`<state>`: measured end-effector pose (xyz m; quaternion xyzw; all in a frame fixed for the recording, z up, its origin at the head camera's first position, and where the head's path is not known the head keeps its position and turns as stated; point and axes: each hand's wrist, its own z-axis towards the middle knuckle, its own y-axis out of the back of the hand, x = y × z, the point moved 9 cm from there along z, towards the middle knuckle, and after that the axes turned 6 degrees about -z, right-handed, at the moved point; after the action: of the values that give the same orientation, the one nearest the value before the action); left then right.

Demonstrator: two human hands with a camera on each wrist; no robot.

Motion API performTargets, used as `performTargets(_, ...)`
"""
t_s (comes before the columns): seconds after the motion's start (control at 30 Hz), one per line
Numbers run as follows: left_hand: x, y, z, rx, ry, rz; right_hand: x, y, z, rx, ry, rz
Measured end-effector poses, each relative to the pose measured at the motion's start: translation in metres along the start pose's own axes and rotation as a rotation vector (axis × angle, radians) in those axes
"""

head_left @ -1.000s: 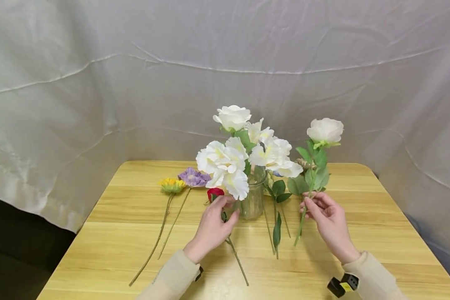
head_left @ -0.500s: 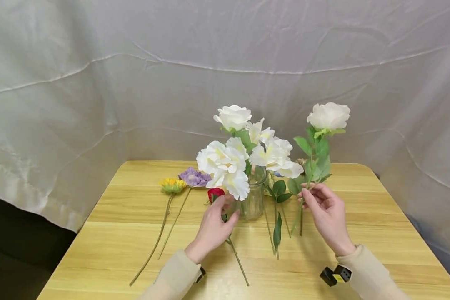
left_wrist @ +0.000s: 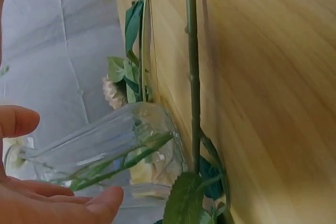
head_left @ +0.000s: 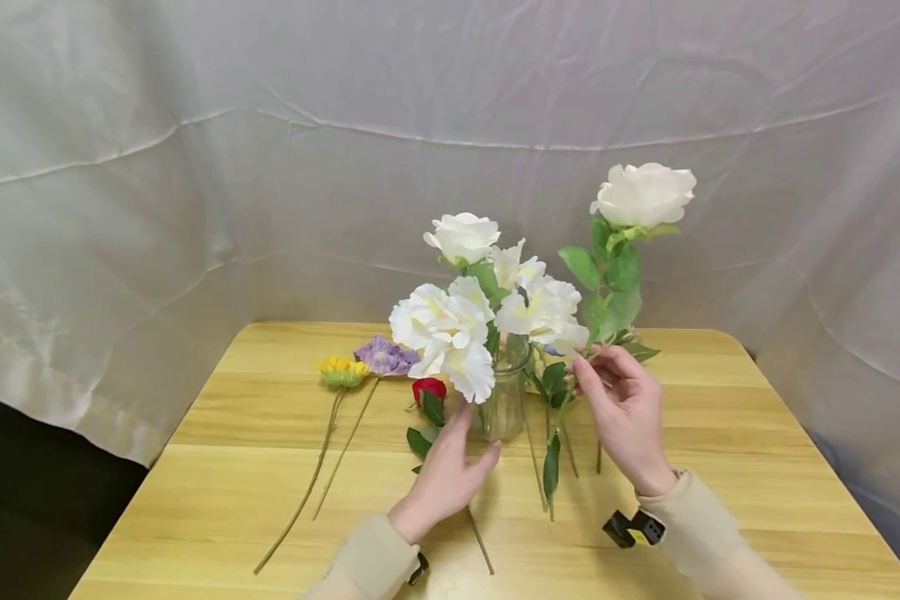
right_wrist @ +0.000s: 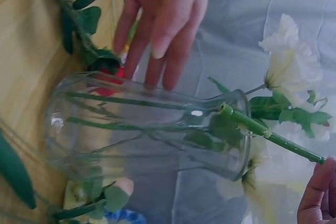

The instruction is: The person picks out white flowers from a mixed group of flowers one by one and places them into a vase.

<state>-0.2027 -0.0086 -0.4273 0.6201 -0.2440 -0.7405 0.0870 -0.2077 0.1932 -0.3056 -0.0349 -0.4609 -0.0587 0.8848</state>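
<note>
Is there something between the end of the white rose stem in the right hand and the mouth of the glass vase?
Nothing solid blocks it. In the right wrist view the cut end of the white rose stem is already at the rim of the glass vase. The white flowers already in the vase crowd the opening. The left hand touches the vase side.

- White rose [head_left: 642, 193]: a full white bloom on a long green stem with several leaves, held upright and slightly tilted above the table, toward its far right side. Its cut lower end sits at the rim of the glass vase.
- Glass vase [head_left: 504, 407]: clear, narrow-necked, upright near the middle of the table, already filled with white flowers whose green stems show through the glass.
</note>
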Motion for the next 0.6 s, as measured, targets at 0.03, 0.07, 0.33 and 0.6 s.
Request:
performTargets(0.03,0.000,-0.002,0.000,0.007,-0.002,0.010,0.001,-0.001,0.001,-0.005,0.003,0.007)
performTargets(0.07,0.000,-0.003,0.000,0.011,-0.006,0.022,0.001,-0.003,0.001,-0.005,0.005,0.009)
performTargets(0.33,-0.004,-0.007,0.004,0.018,-0.052,0.096,0.003,-0.014,0.005,0.003,0.021,-0.007)
performTargets(0.6,-0.017,-0.011,0.003,-0.047,-0.120,0.172,0.010,-0.024,0.016,0.000,0.090,-0.033)
